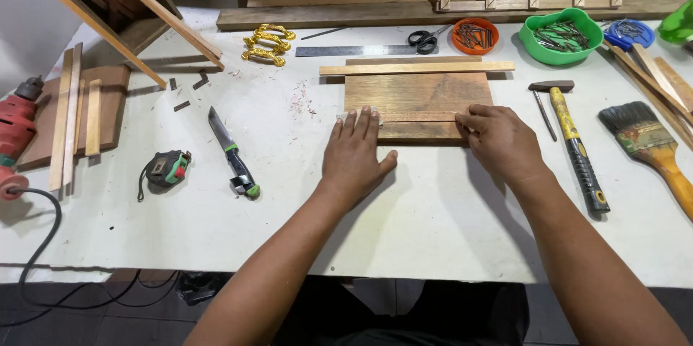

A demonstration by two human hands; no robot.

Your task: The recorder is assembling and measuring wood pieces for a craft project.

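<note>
Two hands rest on a wooden board (417, 104) lying mid-surface (433, 223). Left hand (355, 158) lies flat, fingers spread open over the board's left edge, gripping nothing; right hand (502, 142) is curled, fingertips pinching a thin wooden strip (419, 116) against the board. Hammer (574, 144) lies just right.
</note>
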